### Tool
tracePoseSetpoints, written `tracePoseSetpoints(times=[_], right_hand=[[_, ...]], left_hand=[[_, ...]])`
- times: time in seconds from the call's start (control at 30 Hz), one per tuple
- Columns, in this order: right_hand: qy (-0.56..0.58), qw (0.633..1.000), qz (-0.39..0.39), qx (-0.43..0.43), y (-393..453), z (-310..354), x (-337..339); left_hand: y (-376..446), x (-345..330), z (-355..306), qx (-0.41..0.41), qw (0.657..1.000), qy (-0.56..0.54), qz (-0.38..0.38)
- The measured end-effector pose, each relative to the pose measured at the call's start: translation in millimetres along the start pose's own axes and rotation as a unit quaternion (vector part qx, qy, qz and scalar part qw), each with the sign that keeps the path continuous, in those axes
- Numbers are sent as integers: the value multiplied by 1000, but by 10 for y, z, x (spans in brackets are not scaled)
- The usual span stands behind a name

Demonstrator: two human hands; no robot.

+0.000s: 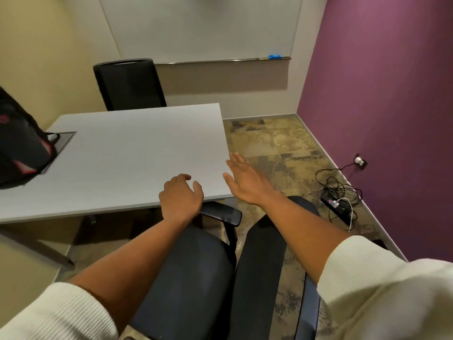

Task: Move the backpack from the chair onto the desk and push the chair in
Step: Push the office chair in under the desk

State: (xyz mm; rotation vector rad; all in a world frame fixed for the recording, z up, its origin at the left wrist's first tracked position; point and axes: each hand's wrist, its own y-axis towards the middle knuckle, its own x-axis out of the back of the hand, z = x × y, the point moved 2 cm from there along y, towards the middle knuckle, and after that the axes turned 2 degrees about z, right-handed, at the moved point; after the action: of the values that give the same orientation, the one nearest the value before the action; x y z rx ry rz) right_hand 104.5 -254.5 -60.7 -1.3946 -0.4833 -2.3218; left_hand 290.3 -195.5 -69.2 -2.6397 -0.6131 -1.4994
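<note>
The black backpack with red marks (pixel 22 148) lies on the grey desk (pixel 127 153) at its left side, partly cut off by the frame edge. A dark office chair (pixel 196 273) stands below me at the desk's near right corner, its seat bare and one armrest (pixel 220 213) just under the desk edge. My left hand (pixel 180 197) hovers over the desk's near edge, fingers loosely curled, holding nothing. My right hand (pixel 242 180) is spread flat beside the desk's right corner, above the chair back (pixel 267 253), and empty.
A second black chair (pixel 130 84) stands at the desk's far side. A power strip with tangled cables (pixel 339 202) lies on the patterned carpet by the purple wall. A whiteboard (pixel 201 28) hangs on the far wall. A cable hatch (pixel 64 141) is set into the desk.
</note>
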Motion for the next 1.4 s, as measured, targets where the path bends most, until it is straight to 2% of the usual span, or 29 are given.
tracePoseSetpoints(times=[0.23, 0.53, 0.97, 1.23, 1.4], right_hand=[[9, 995, 45, 85, 179, -144, -132], [24, 971, 123, 205, -353, -419, -74], [12, 938, 198, 284, -1123, -848, 23], [18, 933, 199, 298, -1278, -910, 45], [46, 950, 135, 278, -1326, -936, 20]], left_hand=[[-142, -87, -136, 83, 995, 17, -53], [-1212, -142, -561, 239, 962, 39, -124], [-2591, -305, -1010, 356, 922, 54, -143], [-3066, -419, -1155, 377, 910, 42, -166], [-3169, -457, -1187, 366, 905, 36, -213]])
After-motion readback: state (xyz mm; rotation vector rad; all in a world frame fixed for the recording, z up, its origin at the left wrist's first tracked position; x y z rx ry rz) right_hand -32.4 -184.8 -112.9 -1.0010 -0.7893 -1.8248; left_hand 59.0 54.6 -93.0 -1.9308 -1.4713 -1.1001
